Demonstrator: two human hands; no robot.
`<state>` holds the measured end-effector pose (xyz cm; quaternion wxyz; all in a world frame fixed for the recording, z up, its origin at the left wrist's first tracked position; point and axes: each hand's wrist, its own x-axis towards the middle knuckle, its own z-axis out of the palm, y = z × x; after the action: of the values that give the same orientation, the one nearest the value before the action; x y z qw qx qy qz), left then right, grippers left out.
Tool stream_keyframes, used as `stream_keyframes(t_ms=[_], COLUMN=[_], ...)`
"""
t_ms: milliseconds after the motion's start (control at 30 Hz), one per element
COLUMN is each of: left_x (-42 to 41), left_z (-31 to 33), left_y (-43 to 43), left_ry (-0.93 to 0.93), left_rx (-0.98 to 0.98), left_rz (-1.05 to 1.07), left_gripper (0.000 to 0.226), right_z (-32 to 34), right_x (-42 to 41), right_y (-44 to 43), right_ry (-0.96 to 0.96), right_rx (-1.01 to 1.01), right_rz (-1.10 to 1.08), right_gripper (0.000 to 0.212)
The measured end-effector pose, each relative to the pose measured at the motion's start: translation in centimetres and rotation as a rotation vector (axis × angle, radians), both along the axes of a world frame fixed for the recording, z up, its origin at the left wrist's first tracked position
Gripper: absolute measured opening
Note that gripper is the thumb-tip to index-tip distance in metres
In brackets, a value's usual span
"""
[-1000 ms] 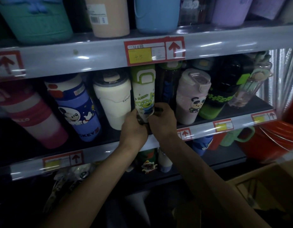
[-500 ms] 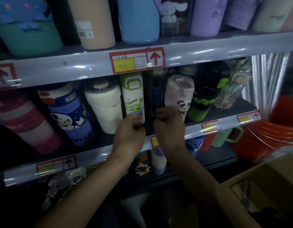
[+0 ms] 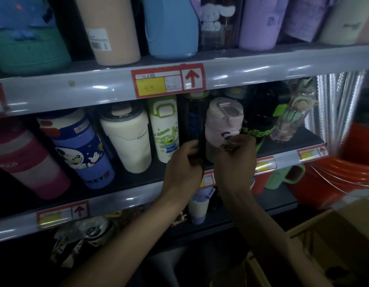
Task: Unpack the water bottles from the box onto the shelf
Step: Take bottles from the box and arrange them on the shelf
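On the middle shelf (image 3: 125, 198) a dark bottle (image 3: 193, 119) with a green cap stands between a white alien-print bottle (image 3: 165, 129) and a pink bottle (image 3: 223, 119). My left hand (image 3: 182, 164) curls round the dark bottle's lower part. Just to the right, my right hand (image 3: 235, 162) has its fingers curled against the front of the pink bottle. The bases of both bottles are hidden behind my hands. The open cardboard box (image 3: 316, 239) is at the lower right; its inside is too dark to make out.
Left on the same shelf stand a cream tumbler (image 3: 127, 137), a blue Mickey bottle (image 3: 82, 150) and a pink-red bottle (image 3: 24, 160); a black bottle (image 3: 262, 121) and a clear one (image 3: 291, 119) stand right. Large bottles fill the shelf above. Red buckets (image 3: 345, 170) sit at right.
Both hands left the white alien-print bottle and moved right. The left now grips the dark bottle and the right has risen in front of the pink bottle. The view has moved closer.
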<state>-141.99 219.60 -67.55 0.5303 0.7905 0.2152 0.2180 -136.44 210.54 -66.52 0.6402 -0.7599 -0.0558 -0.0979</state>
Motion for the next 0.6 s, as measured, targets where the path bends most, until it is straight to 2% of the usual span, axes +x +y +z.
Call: stream_keyframes(t_ms=[133, 267, 400, 533, 600], left_x=[1.2, 2.3, 2.9, 3.6, 3.8], left_z=[-0.1, -0.5, -1.0, -1.5, -1.9], left_y=[-0.3, -0.5, -0.6, -0.8, -0.9], left_ry=[-0.062, -0.082, -0.1, -0.107, -0.096], left_rx=[-0.031, -0.049, 0.006, 0.101, 0.112], left_rz=[-0.07, -0.054, 0.032, 0.052, 0.043], left_gripper=[0.052, 0.055, 0.067, 0.057, 0.059], right_z=[-0.5, -0.5, -1.1, -1.4, -1.5], right_x=[0.5, 0.5, 0.9, 1.5, 1.6], right_y=[0.4, 0.4, 0.3, 0.1, 0.0], right_ry=[0.014, 0.014, -0.009, 0.028, 0.035], right_rx=[-0.012, -0.062, -0.091, -0.09, -0.074], right_rz=[-0.017, 0.04, 0.015, -0.017, -0.013], right_gripper=[0.04, 0.049, 0.039, 0.044, 0.044])
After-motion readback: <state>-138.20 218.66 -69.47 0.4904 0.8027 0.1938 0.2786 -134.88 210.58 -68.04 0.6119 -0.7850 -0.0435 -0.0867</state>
